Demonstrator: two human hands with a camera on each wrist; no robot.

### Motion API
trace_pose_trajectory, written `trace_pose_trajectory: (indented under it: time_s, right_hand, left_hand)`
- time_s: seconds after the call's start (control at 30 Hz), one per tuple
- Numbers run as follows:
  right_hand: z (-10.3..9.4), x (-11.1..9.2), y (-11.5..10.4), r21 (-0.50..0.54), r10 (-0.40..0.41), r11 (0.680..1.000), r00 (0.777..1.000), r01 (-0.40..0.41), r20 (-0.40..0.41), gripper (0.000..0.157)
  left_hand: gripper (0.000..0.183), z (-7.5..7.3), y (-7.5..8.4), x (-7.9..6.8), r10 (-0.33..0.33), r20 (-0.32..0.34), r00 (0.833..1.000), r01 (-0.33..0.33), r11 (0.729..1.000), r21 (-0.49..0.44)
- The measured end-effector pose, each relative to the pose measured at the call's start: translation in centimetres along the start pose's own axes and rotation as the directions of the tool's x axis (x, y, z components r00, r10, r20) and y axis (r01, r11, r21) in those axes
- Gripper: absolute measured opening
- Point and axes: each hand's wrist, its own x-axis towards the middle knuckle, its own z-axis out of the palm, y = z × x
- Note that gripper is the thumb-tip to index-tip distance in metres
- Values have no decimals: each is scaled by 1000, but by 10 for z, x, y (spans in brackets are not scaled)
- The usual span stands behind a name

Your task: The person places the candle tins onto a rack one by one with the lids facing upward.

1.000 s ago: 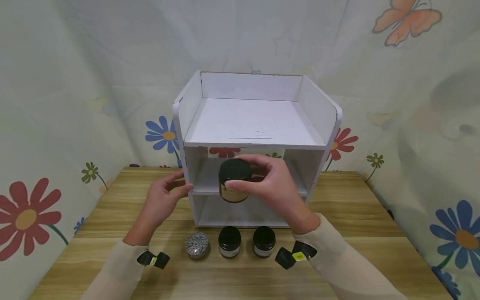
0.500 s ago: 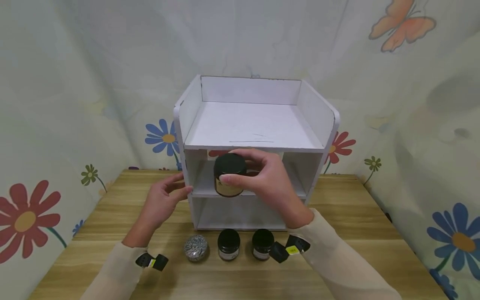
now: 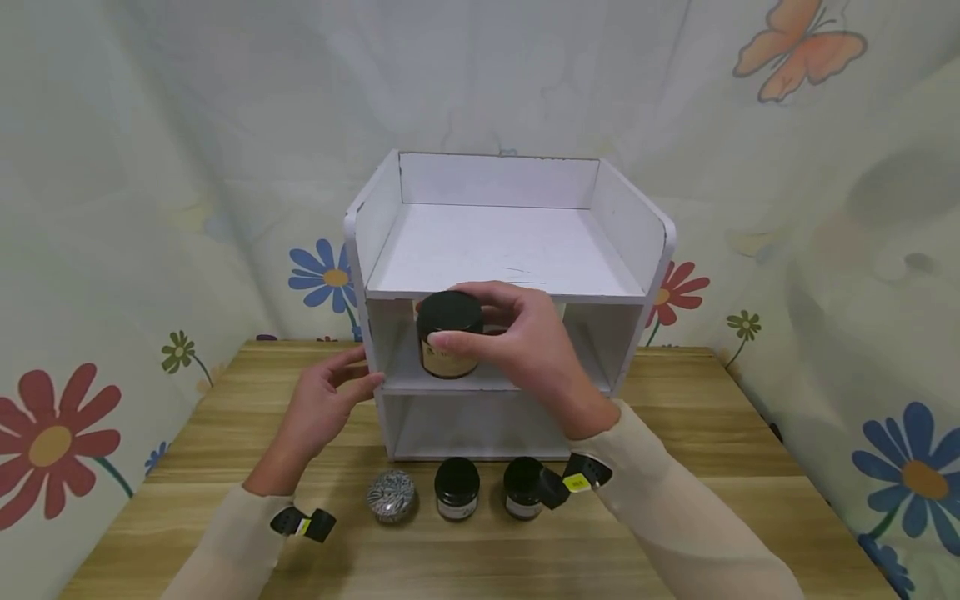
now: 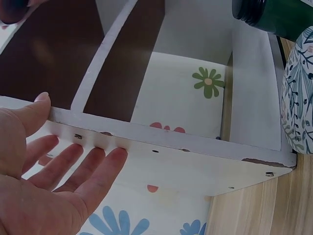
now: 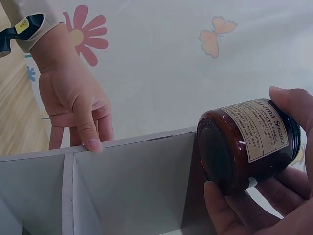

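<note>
My right hand (image 3: 525, 342) grips a dark scented candle jar (image 3: 448, 315) with a black lid and a cream label. Thumb in front and fingers behind, it holds the jar before the middle compartment of the white shelf unit (image 3: 495, 246). The right wrist view shows the label of the candle jar (image 5: 259, 129) and its dark base, near the shelf's edge. My left hand (image 3: 322, 404) touches the unit's left side panel. In the left wrist view, the thumb of the left hand (image 4: 54, 196) lies on the front edge, with its extended fingers against the outer face.
In front of the shelf unit on the wooden table (image 3: 675, 500) stand a patterned round tin (image 3: 392, 496) and two dark lidded jars, a middle one (image 3: 457, 487) and a right one (image 3: 522, 485). A flower-printed curtain (image 3: 255, 108) hangs behind.
My right hand has moved the candle jar up and slightly left, from across the middle shelf's front edge to higher before the compartment. The left hand stays at the side panel.
</note>
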Motion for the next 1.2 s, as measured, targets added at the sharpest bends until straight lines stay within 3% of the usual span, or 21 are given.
trace_pose_trajectory:
  time_s: [0.83, 1.2]
  right_hand:
    - [4, 16, -17, -35, -21, 999, 1000, 20, -21, 45]
    - [4, 22, -22, 25, -21, 999, 1000, 21, -10, 45]
  left_hand:
    - [60, 2, -1, 2, -2, -8, 1000, 2, 1000, 15]
    - [62, 2, -2, 3, -1, 0, 1000, 1, 1000, 14]
